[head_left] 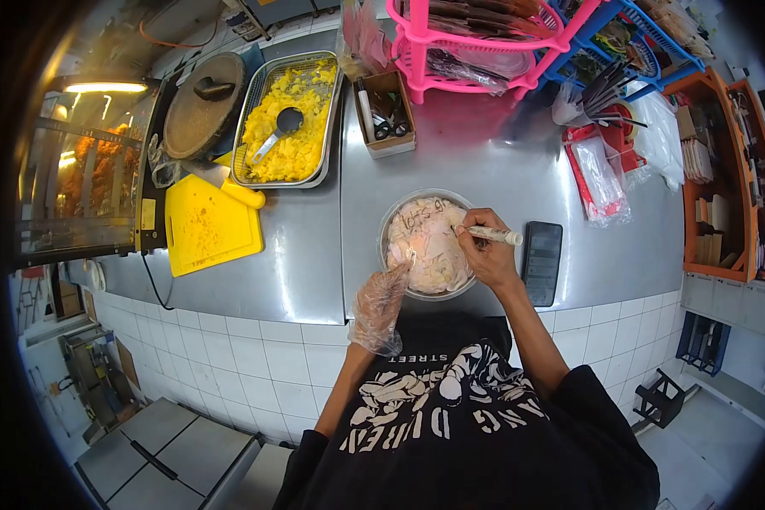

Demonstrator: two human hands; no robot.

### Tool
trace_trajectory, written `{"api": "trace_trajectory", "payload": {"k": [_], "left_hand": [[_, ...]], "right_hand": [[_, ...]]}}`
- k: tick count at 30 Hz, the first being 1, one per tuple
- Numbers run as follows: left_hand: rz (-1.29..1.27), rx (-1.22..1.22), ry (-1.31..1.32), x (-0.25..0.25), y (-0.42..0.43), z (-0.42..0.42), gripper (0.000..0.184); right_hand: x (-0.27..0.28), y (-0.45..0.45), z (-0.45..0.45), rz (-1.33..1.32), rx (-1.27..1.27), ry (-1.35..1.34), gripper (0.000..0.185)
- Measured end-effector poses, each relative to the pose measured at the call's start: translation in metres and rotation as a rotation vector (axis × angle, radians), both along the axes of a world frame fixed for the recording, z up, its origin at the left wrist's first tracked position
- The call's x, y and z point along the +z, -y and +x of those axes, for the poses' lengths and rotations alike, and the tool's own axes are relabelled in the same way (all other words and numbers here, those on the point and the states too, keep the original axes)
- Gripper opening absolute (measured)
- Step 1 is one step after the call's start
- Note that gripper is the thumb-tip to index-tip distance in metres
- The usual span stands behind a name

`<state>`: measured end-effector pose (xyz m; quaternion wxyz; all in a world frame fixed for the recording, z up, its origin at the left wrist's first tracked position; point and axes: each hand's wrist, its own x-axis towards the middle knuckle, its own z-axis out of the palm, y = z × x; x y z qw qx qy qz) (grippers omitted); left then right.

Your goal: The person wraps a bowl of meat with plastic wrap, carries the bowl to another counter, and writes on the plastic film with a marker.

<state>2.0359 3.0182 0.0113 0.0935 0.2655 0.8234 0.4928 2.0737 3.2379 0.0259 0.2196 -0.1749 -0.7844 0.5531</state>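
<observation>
In front of me on the steel counter stands a round metal bowl holding a clear plastic bag of pale pink raw meat. Dark handwriting runs across the top of the bag. My right hand is closed around a white marker, its tip down at the bag's right side. My left hand, in a clear plastic glove, rests at the bowl's lower left rim with its fingers pinched together on the bag's edge. A black phone lies just right of my right hand.
To the left are a yellow cutting board and a metal tray of yellow food with a scoop. A box with scissors and a marker, plus a pink rack, stand behind. Red-edged plastic packs lie right.
</observation>
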Motion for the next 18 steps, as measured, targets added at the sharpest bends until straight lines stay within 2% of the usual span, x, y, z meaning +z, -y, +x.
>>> {"api": "trace_trajectory", "payload": {"k": [5, 8, 12, 18], "left_hand": [[0.04, 0.005, -0.013, -0.002, -0.001, 0.001, 0.029], [0.026, -0.005, 0.025, 0.001, -0.001, 0.001, 0.028], [-0.046, -0.007, 0.058, 0.006, -0.001, 0.0, 0.028], [-0.006, 0.003, 0.077, 0.006, 0.0, 0.001, 0.027]], "right_hand": [[-0.006, -0.007, 0.015, -0.043, 0.072, 0.044, 0.012], [-0.007, -0.002, 0.012, -0.133, -0.055, -0.072, 0.013], [-0.006, -0.006, 0.011, -0.098, -0.056, -0.044, 0.013], [-0.008, -0.007, 0.008, 0.009, -0.042, 0.008, 0.012]]}}
